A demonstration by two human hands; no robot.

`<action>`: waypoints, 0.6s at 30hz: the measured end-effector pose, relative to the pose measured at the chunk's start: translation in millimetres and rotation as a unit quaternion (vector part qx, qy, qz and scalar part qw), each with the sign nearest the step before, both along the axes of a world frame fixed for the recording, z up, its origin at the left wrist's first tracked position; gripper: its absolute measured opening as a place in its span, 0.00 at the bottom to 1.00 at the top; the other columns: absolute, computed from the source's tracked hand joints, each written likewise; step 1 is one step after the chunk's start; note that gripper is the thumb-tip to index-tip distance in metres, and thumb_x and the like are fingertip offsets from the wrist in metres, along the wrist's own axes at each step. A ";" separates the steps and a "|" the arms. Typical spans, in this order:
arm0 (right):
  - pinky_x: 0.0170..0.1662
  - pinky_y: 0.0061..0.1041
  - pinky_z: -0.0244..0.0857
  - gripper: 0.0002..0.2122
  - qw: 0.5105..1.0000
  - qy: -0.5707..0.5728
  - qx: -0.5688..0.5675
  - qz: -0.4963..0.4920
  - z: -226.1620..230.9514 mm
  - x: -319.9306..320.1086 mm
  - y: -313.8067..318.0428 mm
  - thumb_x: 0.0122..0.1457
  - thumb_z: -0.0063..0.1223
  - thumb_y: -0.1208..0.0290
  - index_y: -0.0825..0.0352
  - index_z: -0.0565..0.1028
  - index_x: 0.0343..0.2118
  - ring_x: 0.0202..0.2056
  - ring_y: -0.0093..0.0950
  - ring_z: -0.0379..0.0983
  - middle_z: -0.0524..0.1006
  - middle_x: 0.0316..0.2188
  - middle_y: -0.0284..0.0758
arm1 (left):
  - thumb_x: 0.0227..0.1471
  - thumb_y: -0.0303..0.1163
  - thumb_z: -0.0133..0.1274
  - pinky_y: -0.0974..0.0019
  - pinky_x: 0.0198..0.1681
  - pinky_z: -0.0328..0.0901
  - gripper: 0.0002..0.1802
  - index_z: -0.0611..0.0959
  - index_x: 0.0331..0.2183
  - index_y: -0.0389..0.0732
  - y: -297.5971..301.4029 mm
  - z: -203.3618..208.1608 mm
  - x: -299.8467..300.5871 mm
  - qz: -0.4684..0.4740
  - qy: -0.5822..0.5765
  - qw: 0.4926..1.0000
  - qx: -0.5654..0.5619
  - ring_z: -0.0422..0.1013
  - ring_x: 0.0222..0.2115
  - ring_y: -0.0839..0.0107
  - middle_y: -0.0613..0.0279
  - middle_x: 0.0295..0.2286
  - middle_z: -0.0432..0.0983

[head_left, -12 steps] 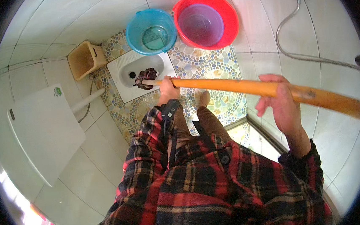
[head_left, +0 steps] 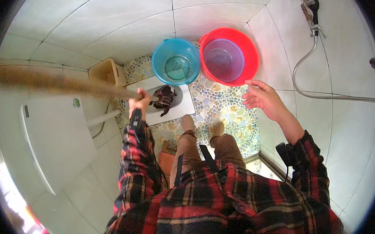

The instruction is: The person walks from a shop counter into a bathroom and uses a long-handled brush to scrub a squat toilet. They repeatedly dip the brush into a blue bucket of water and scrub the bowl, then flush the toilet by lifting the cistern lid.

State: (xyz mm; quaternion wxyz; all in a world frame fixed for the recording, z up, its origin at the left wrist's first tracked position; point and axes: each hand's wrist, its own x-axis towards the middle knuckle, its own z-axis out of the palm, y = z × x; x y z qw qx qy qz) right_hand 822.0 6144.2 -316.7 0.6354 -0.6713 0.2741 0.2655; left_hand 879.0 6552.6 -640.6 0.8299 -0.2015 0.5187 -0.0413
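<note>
My left hand (head_left: 139,104) is wrapped round the handle of a mop (head_left: 121,92), low down, just above its head. The long handle slants up to the left and is smeared by motion. Dark, wet-looking cloth strips form the mop head (head_left: 164,100), which hangs over the bowl of a white squat toilet (head_left: 187,107); whether it touches the bowl I cannot tell. My right hand (head_left: 263,100) is off the handle, fingers apart and holding nothing, in front of a red basin (head_left: 250,55).
A purple basin (head_left: 225,61) sits inside the red one. Beside them stands a blue basin (head_left: 157,68). A beige bin (head_left: 114,74) and white cistern (head_left: 59,140) are at left. On the right wall hang a shower head (head_left: 313,3) and hose (head_left: 297,82). A reddish-brown object (head_left: 166,159) lies by my leg.
The mop handle has swung from the right side over to the left. My right hand has let go of it; my left hand still grips it, and the mop head has turned.
</note>
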 end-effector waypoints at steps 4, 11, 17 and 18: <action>0.37 0.31 0.70 0.21 0.992 0.084 0.061 -0.065 -73.9 4.5 -49.5 0.58 0.49 0.62 0.67 0.62 0.50 0.35 0.32 0.74 0.74 0.36 0.43 | 0.54 0.27 0.40 0.64 0.25 0.66 0.09 0.69 0.23 0.36 17.2 29.1 -61.7 0.098 0.027 0.995 -0.014 0.63 0.22 0.66 0.58 0.20 0.64; 0.40 0.35 0.70 0.24 0.968 0.216 0.120 -0.040 -230.9 26.9 -68.2 0.57 0.49 0.62 0.67 0.58 0.53 0.37 0.37 0.73 0.72 0.39 0.47 | 0.54 0.23 0.40 0.75 0.20 0.67 0.07 0.62 0.34 0.30 16.8 66.3 -97.0 -0.131 -0.065 0.989 0.014 0.62 0.19 0.73 0.58 0.23 0.60; 0.41 0.35 0.70 0.22 0.951 0.285 0.105 0.063 -356.7 63.7 -21.9 0.58 0.48 0.61 0.66 0.60 0.51 0.40 0.35 0.71 0.70 0.44 0.45 | 0.55 0.24 0.40 0.77 0.16 0.65 0.10 0.60 0.37 0.29 7.4 83.5 -98.4 -0.132 0.021 0.989 0.067 0.62 0.18 0.77 0.58 0.26 0.61; 0.41 0.35 0.69 0.22 0.950 0.279 0.104 0.090 -373.6 68.6 -15.4 0.57 0.48 0.60 0.65 0.60 0.51 0.41 0.34 0.71 0.70 0.45 0.44 | 0.55 0.24 0.39 0.77 0.16 0.65 0.10 0.60 0.37 0.29 7.1 83.9 -98.6 -0.104 0.031 0.993 0.051 0.62 0.18 0.76 0.58 0.26 0.61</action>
